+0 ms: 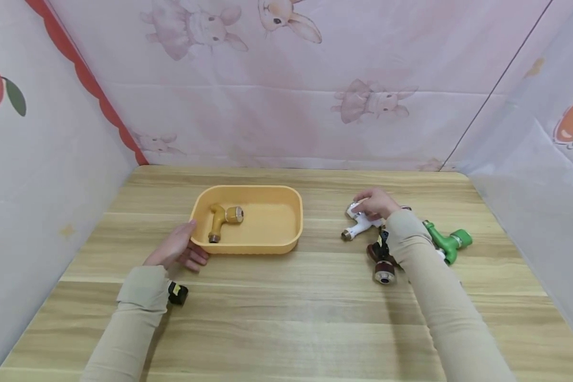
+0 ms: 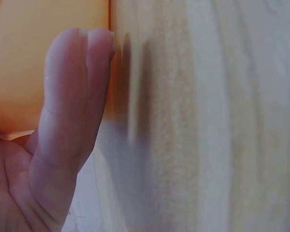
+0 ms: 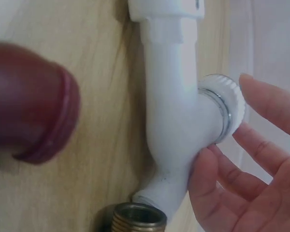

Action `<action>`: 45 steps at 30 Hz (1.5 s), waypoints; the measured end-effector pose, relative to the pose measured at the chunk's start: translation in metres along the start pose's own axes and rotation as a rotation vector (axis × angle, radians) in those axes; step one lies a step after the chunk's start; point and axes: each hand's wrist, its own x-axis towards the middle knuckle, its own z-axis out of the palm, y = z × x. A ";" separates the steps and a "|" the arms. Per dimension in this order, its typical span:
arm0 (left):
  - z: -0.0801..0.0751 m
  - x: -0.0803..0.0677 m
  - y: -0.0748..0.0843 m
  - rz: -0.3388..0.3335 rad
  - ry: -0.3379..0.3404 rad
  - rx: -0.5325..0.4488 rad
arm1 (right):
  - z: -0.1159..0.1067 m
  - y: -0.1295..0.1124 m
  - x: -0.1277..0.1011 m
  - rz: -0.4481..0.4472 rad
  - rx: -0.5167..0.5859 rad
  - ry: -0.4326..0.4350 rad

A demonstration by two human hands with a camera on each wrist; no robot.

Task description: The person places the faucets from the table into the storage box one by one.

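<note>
White faucet point(image 3: 171, 96) with silver-ringed cap point(image 3: 237, 104)

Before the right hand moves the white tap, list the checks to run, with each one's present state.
1. Right hand at the white tap: ok, its fingers are at the knob.
2. Firm grip: cannot tell.
3. Left hand at the yellow tray: ok, at its near left corner.
4. Room in the tray: ok, bare floor right of the yellow tap.
5. Clear view of the dark red tap: not ok, partly covered in the head view.
</note>
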 end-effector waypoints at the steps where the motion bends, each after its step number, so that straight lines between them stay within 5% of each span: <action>1: 0.000 0.000 0.000 0.001 -0.001 0.000 | 0.000 0.000 0.000 0.001 -0.006 0.002; 45: -0.003 -0.001 -0.003 -0.006 -0.010 0.008 | 0.005 -0.003 -0.012 -0.100 -0.086 0.102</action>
